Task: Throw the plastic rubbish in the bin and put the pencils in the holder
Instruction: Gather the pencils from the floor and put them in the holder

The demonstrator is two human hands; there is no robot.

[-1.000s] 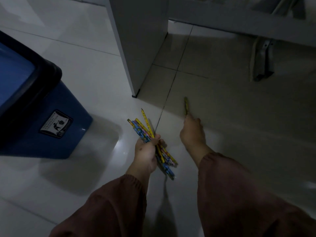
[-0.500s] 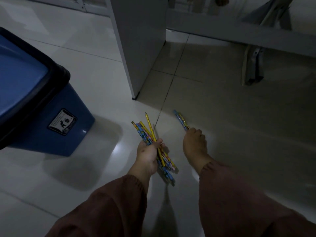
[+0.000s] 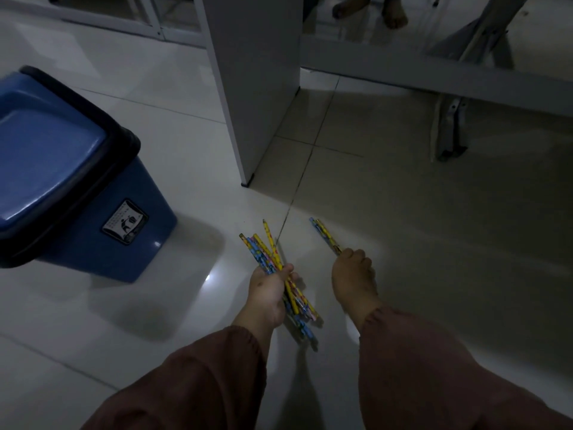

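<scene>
My left hand (image 3: 268,293) is shut on a bundle of several yellow and blue patterned pencils (image 3: 263,248), which fan out above and below the fist over the tiled floor. To its right, my right hand (image 3: 353,280) pinches the end of one or two more patterned pencils (image 3: 324,234) that point up and to the left. A blue bin (image 3: 93,212) with a black rim and a closed blue swing lid stands on the floor at the left. No pencil holder and no plastic rubbish are in view.
A white desk panel (image 3: 251,88) stands on the floor just beyond the hands. A grey metal rail (image 3: 434,72) and a grey bracket leg (image 3: 449,128) lie to the right. Another person's bare feet (image 3: 393,13) show at the top. The room is dim.
My right hand has lifted a pencil off the floor and drawn back toward me. The view has tilted up, showing more of the bin lid and desk.
</scene>
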